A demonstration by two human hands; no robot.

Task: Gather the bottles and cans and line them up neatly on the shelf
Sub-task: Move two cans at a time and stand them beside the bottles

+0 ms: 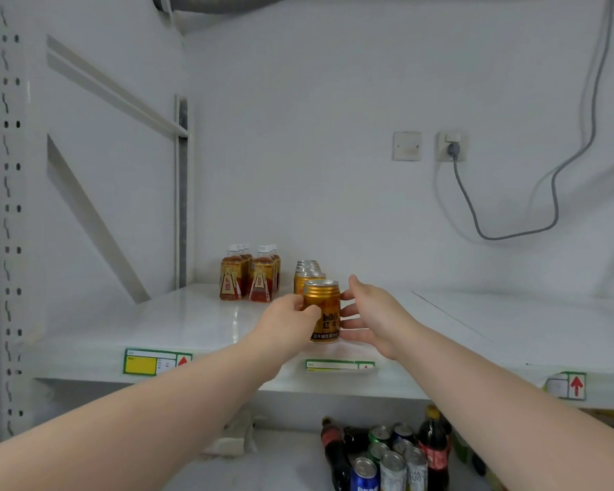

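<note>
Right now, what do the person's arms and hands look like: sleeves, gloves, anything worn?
Both arms are bare as far back as the frame shows: no sleeves in view. The left hand and right hand have no gloves, and no rings, watch or wristbands are visible. No cables or markings show on either arm.

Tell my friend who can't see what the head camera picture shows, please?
Two bare hands hold a gold can at the front of a white shelf, the left hand gripping it and the right hand open against its side. Behind it runs a row of gold cans, with amber bottles to their left. Below stand more cans and cola bottles.
</note>
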